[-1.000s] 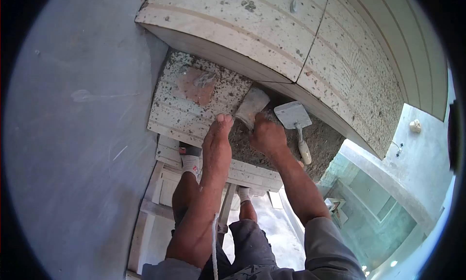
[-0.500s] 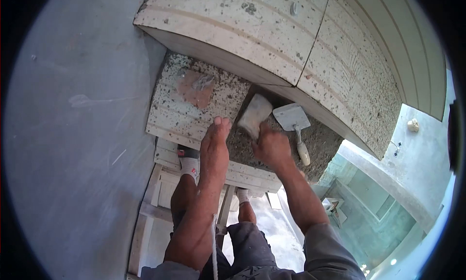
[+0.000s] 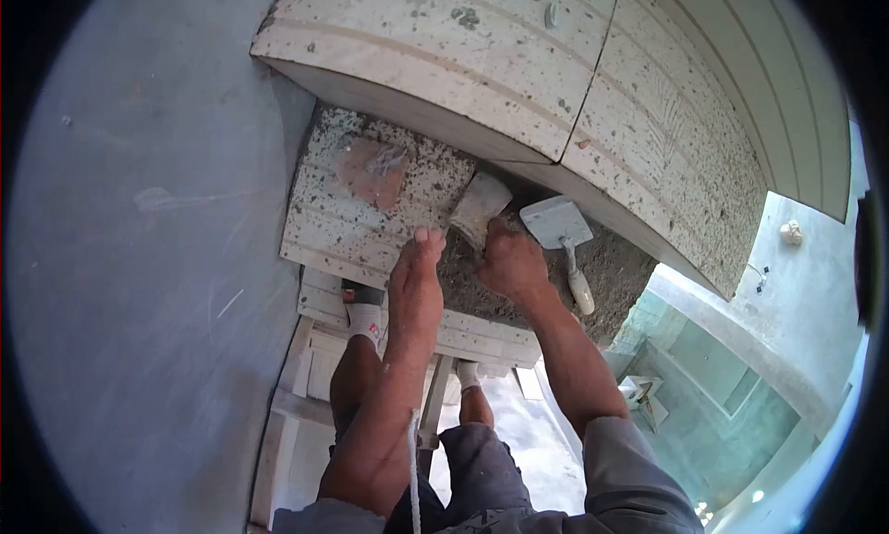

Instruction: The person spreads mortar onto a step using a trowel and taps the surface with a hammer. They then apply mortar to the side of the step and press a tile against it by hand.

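My right hand point(image 3: 515, 263) is closed around the handle of a mallet point(image 3: 481, 203). The mallet's pale, dirty, blocky head is at the right edge of the speckled step tile point(image 3: 319, 196); most of the handle is hidden in my fist. My left hand point(image 3: 417, 273) lies with fingers stretched at the tile's front right corner, holding nothing. Right of the mallet, a trowel point(image 3: 557, 225) with a flat grey blade and pale handle rests on the bed of grey-brown mortar point(image 3: 607, 279).
A reddish flat piece point(image 3: 370, 175) with crumpled clear plastic lies on the tile. Above rises the higher step point(image 3: 417, 48), spattered with mortar. A smooth grey wall point(image 3: 157, 256) bounds the left. Wooden framing point(image 3: 296, 404) stands below, and the floor drops away at right.
The mallet head and my right hand have shifted slightly left and down, and the mallet is less blurred. My left hand stays at the tile corner. The view has shifted slightly.
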